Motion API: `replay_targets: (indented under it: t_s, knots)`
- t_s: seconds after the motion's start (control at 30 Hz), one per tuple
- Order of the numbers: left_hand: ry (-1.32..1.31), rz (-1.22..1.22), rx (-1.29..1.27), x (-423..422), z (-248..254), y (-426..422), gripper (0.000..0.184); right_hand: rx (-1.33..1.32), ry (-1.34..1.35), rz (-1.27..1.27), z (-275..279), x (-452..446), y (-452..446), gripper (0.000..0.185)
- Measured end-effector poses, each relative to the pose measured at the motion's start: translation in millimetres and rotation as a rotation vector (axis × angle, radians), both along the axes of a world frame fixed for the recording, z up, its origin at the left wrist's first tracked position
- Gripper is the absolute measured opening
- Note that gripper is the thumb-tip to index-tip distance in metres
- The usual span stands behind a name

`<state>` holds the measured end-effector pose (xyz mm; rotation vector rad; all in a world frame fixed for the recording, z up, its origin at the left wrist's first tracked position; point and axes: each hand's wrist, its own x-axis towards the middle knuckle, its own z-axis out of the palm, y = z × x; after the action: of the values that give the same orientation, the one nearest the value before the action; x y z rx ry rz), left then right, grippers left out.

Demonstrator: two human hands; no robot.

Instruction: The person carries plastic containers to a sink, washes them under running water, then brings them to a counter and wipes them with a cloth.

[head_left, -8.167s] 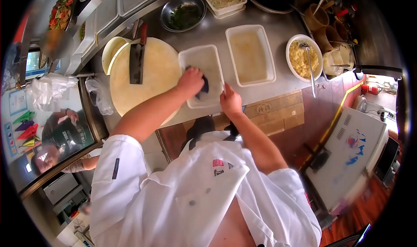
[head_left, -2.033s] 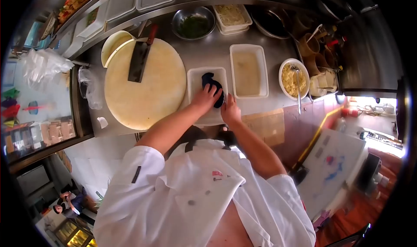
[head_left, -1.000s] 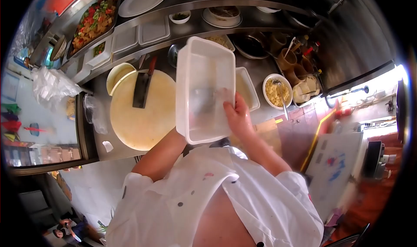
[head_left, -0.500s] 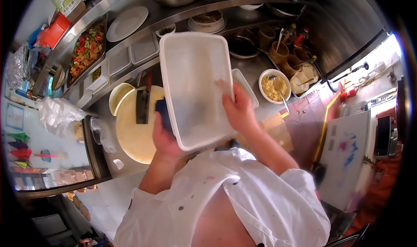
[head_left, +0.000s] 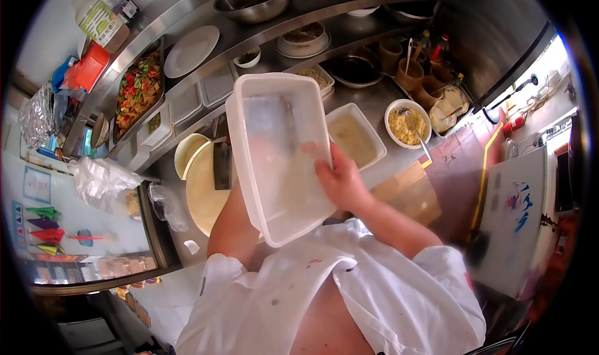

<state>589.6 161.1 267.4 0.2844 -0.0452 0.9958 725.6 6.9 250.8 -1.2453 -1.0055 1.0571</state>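
A white translucent plastic tub (head_left: 290,196) is held up in front of my chest, tilted with its open top toward me. My right hand (head_left: 340,179) grips its right wall, thumb outside and fingers showing faintly through the plastic. My left forearm (head_left: 234,224) reaches up behind the tub, which hides the left hand. A blurred pinkish shape and a bluish-grey patch show through the tub's base. Beyond its left side, a cleaver (head_left: 222,165) rests on a round cutting board (head_left: 203,199), partly covered by the tub.
Right of the tub stands another white tub (head_left: 379,148) holding pale liquid. Beside it is a white bowl (head_left: 391,129) of yellow food with a spoon. A tray of chopped food (head_left: 161,80) and a white plate (head_left: 192,52) sit at upper left. A plastic bag (head_left: 103,183) lies left.
The tub has tipped and lowered slightly. My left hand, earlier beside the tub's left edge with a dark blue cloth, has moved behind it. The tub with pale liquid shows more fully.
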Motion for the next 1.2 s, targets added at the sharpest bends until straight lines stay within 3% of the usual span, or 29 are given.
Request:
replay_targets:
  t_s: [0.13, 0.33, 0.6, 0.67, 0.77, 0.87, 1.0, 1.03, 1.07, 1.17, 1.2]
  knots:
    - [0.107, -0.109, -0.015, 10.2, -32.7, -30.9, 0.058, 0.153, -0.106, -0.105, -1.4, 7.7, 15.3, 0.034]
    - [0.278, -0.148, 0.033, -7.5, -55.8, -84.6, 0.056, 0.0, -0.025, -0.189, 6.7, 40.6, 38.9, 0.033]
    - [0.228, 0.196, 0.023, -47.6, 3.1, -106.3, 0.052, 0.062, -0.067, -0.231, 11.6, 45.5, 41.4, 0.032]
    - [0.159, 0.233, 0.122, -59.2, 13.9, -90.6, 0.052, 0.076, -0.086, -0.196, 11.3, 40.5, 39.1, 0.032]
    - [0.255, 0.262, 0.327, -63.2, 29.5, -58.1, 0.057, 0.064, -0.091, -0.122, 3.5, 22.9, 26.6, 0.032]
    - [0.293, 0.365, 0.291, -42.4, 46.4, -24.1, 0.054, -0.011, -0.023, -0.018, -3.2, 6.3, 16.7, 0.032]
    - [0.1, 0.101, 0.124, -10.1, 25.3, 3.8, 0.046, -0.074, 0.149, 0.015, -26.1, -3.6, 8.5, 0.032]
    - [0.32, 0.13, 0.212, -8.0, -4.0, 8.5, 0.05, -0.094, 0.198, -0.001, -30.7, -1.0, 8.3, 0.032]
    - [0.235, -0.164, -0.049, -5.2, -30.5, 4.7, 0.04, -0.132, 0.19, -0.032, -34.7, 5.5, 6.6, 0.032]
    - [0.332, -0.165, 0.027, 13.8, -82.7, -54.1, 0.041, -0.078, 0.342, -0.175, -48.5, 31.1, 14.5, 0.031]
    - [0.374, -0.211, -0.136, 12.4, -105.0, -65.2, 0.041, -0.159, 0.329, -0.166, -52.6, 47.0, 15.8, 0.031]
